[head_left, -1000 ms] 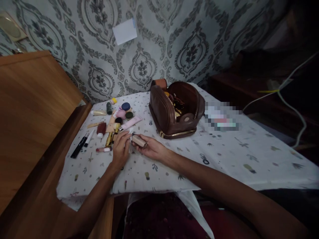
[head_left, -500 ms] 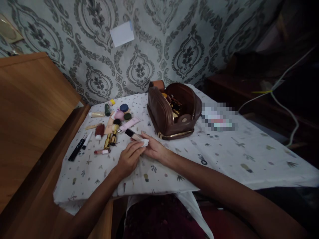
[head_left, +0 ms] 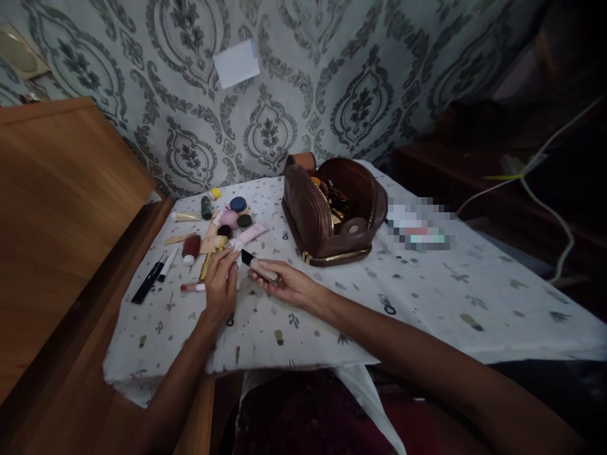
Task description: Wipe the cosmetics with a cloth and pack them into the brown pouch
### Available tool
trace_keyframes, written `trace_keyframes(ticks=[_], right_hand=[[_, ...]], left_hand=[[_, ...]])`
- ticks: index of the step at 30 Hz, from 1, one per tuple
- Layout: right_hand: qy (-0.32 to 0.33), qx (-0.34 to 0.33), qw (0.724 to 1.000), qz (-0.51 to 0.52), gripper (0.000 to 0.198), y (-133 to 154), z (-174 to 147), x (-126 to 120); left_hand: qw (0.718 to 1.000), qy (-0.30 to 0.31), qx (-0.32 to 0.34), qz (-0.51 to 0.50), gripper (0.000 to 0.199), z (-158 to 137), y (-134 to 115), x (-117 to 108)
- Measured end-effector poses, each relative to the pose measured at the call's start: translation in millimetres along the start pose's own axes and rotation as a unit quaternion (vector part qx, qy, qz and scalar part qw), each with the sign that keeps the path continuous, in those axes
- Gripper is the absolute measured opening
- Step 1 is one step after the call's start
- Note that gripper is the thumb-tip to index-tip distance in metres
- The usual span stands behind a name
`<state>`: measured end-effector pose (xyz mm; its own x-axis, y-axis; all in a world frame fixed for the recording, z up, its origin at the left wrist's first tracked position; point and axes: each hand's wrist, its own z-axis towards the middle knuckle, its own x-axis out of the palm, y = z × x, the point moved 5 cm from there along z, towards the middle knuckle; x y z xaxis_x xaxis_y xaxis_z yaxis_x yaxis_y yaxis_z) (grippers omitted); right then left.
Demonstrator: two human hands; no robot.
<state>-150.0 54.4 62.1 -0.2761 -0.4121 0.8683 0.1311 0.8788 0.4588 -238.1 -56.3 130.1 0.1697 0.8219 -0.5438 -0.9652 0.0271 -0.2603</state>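
Note:
In my right hand [head_left: 291, 284] is a slim bottle of beige liquid makeup [head_left: 264, 272] with a black cap, lying tilted across the fingers. My left hand [head_left: 222, 281] is just left of the cap, its fingers pinched on a small white tissue [head_left: 236, 243]. Beneath and beyond that hand lie cosmetics: a pink tube [head_left: 252, 233], a gold tube [head_left: 203, 268] partly covered by the hand, a lip gloss [head_left: 192, 287], a dark red bottle [head_left: 190, 248] and a pink sponge [head_left: 229, 219].
A brown makeup bag [head_left: 308, 212] stands unzipped at the table's back, with items inside. Black and white tubes [head_left: 148, 283] lie at the left. A blurred-out object [head_left: 420, 224] is right of the bag. A wooden panel [head_left: 61, 189] borders the left side.
My left hand has moved left and away from the bottle's base, taking the tissue up beside the cap. The bottle stays in my right hand, now more exposed.

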Motion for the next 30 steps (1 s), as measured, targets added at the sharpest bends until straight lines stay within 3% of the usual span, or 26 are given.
trace_keyframes(ticks=[5, 13, 24, 30], right_hand=[[0.000, 0.018, 1.000, -0.014, 0.009, -1.3, -1.1, 3.2], [-0.043, 0.041, 0.998, 0.037, 0.008, -5.8, 0.2, -5.1], [-0.025, 0.029, 0.997, 0.074, 0.012, -2.3, 10.7, -11.8], [-0.051, 0.016, 0.995, 0.085, 0.017, -0.3, 10.0, -11.2]], left_hand=[[1.000, 0.010, -0.023, -0.006, 0.029, -2.7, 2.2, 2.3], [0.999, 0.025, 0.029, -0.009, 0.029, -3.2, -8.7, 4.8], [0.965, 0.165, 0.166, -0.121, 0.038, -19.7, -46.9, 23.8], [0.976, 0.131, 0.150, -0.082, 0.037, -16.2, -40.9, 22.0]])
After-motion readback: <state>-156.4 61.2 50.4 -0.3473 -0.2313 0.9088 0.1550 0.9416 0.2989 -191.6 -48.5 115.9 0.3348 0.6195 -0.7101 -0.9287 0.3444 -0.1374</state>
